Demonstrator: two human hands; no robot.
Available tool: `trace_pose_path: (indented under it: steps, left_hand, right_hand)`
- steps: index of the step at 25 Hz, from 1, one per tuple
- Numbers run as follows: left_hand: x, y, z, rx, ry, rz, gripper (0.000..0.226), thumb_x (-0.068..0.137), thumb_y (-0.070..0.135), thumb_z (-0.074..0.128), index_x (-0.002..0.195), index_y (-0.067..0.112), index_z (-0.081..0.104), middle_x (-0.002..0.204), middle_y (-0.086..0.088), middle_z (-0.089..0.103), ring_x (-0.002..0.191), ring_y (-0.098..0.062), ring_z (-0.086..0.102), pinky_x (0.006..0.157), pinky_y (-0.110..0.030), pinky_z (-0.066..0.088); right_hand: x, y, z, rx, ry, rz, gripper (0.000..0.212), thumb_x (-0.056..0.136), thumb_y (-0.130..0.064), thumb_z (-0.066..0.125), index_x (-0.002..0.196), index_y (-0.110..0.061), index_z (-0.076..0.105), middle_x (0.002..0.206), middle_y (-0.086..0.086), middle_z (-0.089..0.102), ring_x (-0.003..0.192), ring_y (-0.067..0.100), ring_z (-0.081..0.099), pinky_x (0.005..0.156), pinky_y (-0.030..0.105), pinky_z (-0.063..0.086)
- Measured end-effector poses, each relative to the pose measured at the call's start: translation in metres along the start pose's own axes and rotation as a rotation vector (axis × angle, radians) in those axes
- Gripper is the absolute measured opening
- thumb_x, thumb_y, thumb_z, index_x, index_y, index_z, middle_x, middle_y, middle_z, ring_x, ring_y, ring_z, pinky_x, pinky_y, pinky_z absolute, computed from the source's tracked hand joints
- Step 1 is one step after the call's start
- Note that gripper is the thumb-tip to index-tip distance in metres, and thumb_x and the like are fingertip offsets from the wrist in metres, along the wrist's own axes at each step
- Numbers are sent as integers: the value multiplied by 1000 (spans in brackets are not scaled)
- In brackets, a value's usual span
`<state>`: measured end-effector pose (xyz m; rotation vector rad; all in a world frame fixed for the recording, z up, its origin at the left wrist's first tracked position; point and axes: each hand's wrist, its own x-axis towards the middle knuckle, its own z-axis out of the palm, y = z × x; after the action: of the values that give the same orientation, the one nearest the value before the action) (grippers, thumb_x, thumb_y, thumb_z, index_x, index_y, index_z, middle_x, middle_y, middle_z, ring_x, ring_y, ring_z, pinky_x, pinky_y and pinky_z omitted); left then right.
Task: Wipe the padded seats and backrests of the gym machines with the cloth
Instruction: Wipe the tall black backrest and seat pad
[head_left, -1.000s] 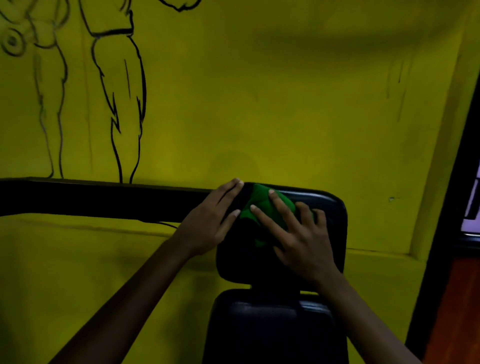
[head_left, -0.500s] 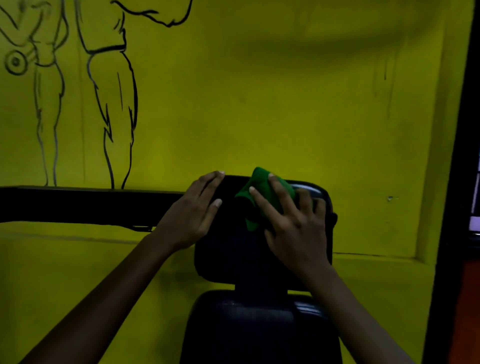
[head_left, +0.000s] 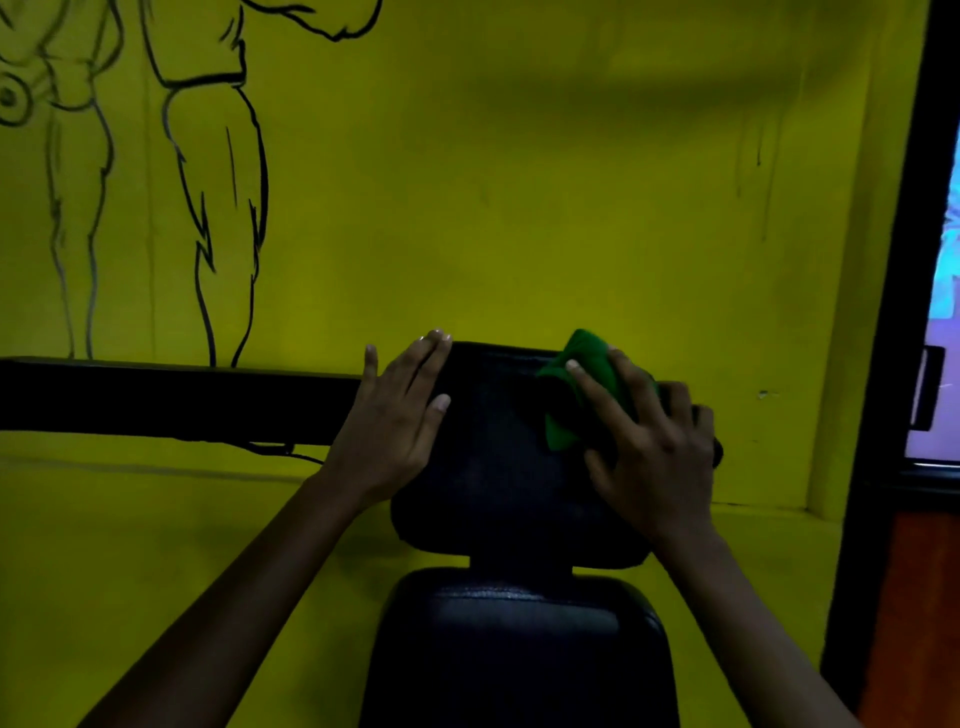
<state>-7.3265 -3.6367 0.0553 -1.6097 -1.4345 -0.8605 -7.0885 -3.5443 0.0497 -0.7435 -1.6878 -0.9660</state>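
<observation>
Where the black padded backrest (head_left: 498, 467) stands upright at the middle of the view, both bare hands lie on its upper part. Left hand (head_left: 392, 426) at about 9 o'clock of the pad: fingers straight and close together, laid flat over the upper left corner, fingertips reaching the top edge, thumb stretched along the front face; its grip is slack and wide, holding nothing. Right hand (head_left: 644, 441) at about 2 o'clock of the pad: fingers spread and pressed down over the green cloth (head_left: 582, 395), pinning it against the upper right corner. Cloth is bunched, one fold poking above the top edge of the pad, another hanging down the front face beside the index finger. Whether the fingers curl round the cloth or only press it flat, cannot tell for sure; they look mostly extended. Below the backrest, at 6 o'clock, sits the black padded seat (head_left: 519, 649), joined by a short dark neck. A black horizontal bar (head_left: 171, 400) runs off toward 9 o'clock behind the left hand. Yellow wall (head_left: 519, 208) behind, with black line drawing (head_left: 208, 182) at 10 o'clock. Dark door frame (head_left: 898, 260) at 3 o'clock. Light dim throughout.
</observation>
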Motion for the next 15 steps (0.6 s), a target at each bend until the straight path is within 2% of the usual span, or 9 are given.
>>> trace_pose_path:
  steps: [1,2,4,5,8,10,12,15]
  left_hand:
    - [-2,2,1,2,1,-3,58,99,36,24,150,9,21,157,-5,22,144,-13,16,117,-50,0]
    - [-3,3,1,4,2,-4,58,100,38,23,151,9,19,157,-4,19,145,-13,14,117,-49,0]
    - [-5,4,2,2,0,-12,59,100,39,21,151,10,17,158,-4,16,146,-14,12,118,-45,-1]
    - [-6,4,3,-2,0,-21,59,100,38,21,151,10,16,159,-4,14,146,-15,11,118,-42,-2]
    - [-12,11,6,-26,23,-44,58,100,34,24,151,8,15,159,-5,10,147,-17,8,119,-36,-2]
    - [-16,15,7,-60,39,-55,59,100,32,26,151,7,13,160,-5,8,147,-18,4,120,-36,4]
    - [-19,18,8,-105,49,-67,59,100,31,28,151,6,14,160,-6,7,148,-20,3,119,-29,7]
    - [-26,26,11,-139,68,-80,58,101,30,27,150,3,14,159,-9,5,148,-22,1,118,-22,4]
  right_hand:
    - [-2,-2,-1,-3,9,69,69,73,-32,44,141,-34,41,144,6,46,100,34,45,71,41,37]
    - [-7,-5,-1,-17,20,56,67,74,-32,44,141,-34,42,144,6,46,101,34,44,72,41,36]
    - [-21,-7,1,-32,21,-96,65,76,-29,45,141,-34,41,144,6,46,101,34,45,72,41,36]
    - [-26,-4,1,-24,13,-107,66,76,-27,46,141,-35,40,144,5,46,100,34,46,71,41,36]
    - [-31,-4,-3,22,17,136,67,74,-28,46,141,-33,43,144,6,46,100,35,45,71,42,36]
    - [-46,-13,-4,-11,24,28,64,76,-27,48,140,-32,46,144,7,46,101,35,45,72,42,35]
    - [-55,-10,-4,-8,16,-94,64,76,-25,51,139,-33,47,144,5,46,100,34,47,72,42,35]
    - [-55,-16,-5,30,20,112,67,73,-25,47,140,-32,46,146,6,44,101,35,46,73,42,34]
